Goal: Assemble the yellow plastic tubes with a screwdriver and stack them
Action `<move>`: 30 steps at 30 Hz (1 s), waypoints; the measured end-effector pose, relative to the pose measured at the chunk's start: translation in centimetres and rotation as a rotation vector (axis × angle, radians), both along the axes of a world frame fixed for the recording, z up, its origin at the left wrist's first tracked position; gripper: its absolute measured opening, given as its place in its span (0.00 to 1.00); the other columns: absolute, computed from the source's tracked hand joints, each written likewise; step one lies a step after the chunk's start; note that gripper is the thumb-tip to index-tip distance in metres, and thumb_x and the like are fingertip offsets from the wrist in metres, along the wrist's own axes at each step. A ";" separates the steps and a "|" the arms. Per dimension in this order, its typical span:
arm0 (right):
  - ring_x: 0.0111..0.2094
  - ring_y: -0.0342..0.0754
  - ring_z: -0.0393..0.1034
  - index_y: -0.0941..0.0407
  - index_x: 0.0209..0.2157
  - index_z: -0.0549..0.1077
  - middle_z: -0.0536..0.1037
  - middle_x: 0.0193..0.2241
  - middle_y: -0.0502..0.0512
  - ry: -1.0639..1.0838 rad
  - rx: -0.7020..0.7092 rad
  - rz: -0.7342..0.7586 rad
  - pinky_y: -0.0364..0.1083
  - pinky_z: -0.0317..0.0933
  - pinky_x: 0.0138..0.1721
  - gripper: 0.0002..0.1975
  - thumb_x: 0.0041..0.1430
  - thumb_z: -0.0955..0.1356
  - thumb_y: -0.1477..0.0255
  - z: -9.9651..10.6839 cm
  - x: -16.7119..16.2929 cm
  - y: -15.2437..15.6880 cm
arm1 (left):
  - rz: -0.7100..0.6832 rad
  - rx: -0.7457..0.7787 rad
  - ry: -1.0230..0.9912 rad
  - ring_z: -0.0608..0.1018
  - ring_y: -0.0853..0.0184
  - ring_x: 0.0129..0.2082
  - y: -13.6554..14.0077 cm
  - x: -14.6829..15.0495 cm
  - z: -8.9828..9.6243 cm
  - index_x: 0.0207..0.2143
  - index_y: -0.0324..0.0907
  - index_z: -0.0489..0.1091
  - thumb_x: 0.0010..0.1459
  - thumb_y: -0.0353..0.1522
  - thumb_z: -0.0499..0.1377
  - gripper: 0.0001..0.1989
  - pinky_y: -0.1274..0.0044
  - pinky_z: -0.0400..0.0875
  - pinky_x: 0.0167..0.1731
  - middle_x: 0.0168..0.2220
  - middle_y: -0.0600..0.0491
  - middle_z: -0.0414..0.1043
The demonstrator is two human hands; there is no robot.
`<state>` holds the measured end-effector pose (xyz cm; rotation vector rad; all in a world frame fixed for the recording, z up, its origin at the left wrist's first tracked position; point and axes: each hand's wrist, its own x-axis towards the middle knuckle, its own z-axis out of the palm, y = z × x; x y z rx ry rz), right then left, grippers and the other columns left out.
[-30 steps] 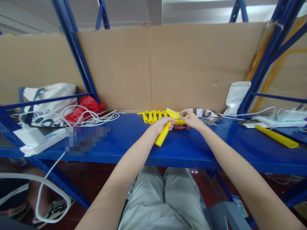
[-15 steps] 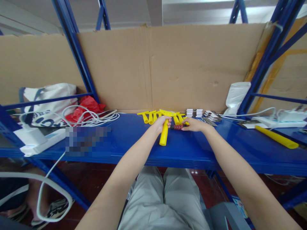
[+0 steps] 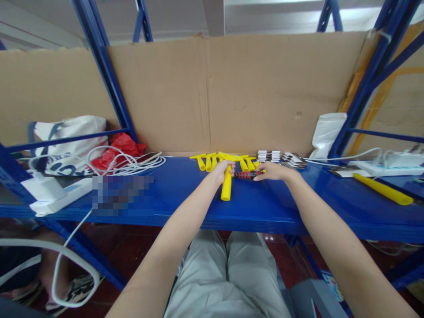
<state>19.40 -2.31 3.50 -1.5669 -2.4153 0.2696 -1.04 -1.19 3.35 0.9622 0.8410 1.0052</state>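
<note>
On the shelf (image 3: 179, 194) before me, my left hand (image 3: 227, 171) is around the hand tool (image 3: 226, 190), its handle end toward me and its head in front of the row of other tools (image 3: 202, 164). Just right of that hand lies a screwdriver-like piece (image 3: 245, 175), my right hand (image 3: 270, 171) at its right end. Behind and right of it sit stacked packets (image 3: 268, 156), then looser packets (image 3: 293, 160), then a pouch (image 3: 326, 134) near the upright. Farther right, a long handle (image 3: 382, 189) lies before a power strip (image 3: 387, 168). Well left are coiled cable (image 3: 132, 164), a plastic bag (image 3: 117, 148) behind it, and a tote (image 3: 71, 141); another power strip (image 3: 62, 198) lies before the tote. Cardboard (image 3: 265, 88) stands behind everything.
</note>
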 end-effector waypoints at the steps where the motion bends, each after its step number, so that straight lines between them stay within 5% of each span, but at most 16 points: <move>1: 0.29 0.48 0.67 0.57 0.26 0.73 0.75 0.25 0.52 0.054 0.006 0.009 0.44 0.57 0.30 0.17 0.43 0.69 0.57 0.0 0.1 0.0 | 0.008 0.000 -0.004 0.55 0.79 0.10 0.1 0.0 -0.1 0.24 0.41 0.56 0.55 0.20 0.47 0.10 0.85 0.51 0.12 0.14 0.61 0.54; 12: 0.13 0.38 0.57 0.54 0.29 0.64 0.64 0.14 0.44 0.976 0.233 0.003 0.41 0.52 0.16 0.21 0.43 0.70 0.52 0.5 -0.6 0.2 | 0.081 -0.007 -0.004 0.55 0.79 0.10 0.6 -0.1 -0.3 0.23 0.40 0.56 0.55 0.20 0.47 0.11 0.84 0.51 0.13 0.14 0.61 0.55; 17: 0.11 0.35 0.53 0.53 0.26 0.61 0.68 0.20 0.44 1.293 0.433 -0.034 0.40 0.47 0.12 0.23 0.40 0.71 0.52 1.1 -0.1 0.7 | 0.038 -0.013 0.072 0.56 0.78 0.09 0.2 0.0 -0.2 0.23 0.40 0.56 0.55 0.20 0.47 0.11 0.83 0.51 0.12 0.13 0.61 0.54; 30: 0.12 0.37 0.57 0.53 0.26 0.57 0.65 0.18 0.41 1.545 0.523 -0.102 0.41 0.48 0.13 0.28 0.35 0.72 0.49 1.5 0.6 1.4 | -0.012 -0.045 0.192 0.56 0.77 0.10 0.0 0.1 -0.1 0.24 0.41 0.56 0.55 0.20 0.46 0.10 0.84 0.51 0.13 0.13 0.61 0.54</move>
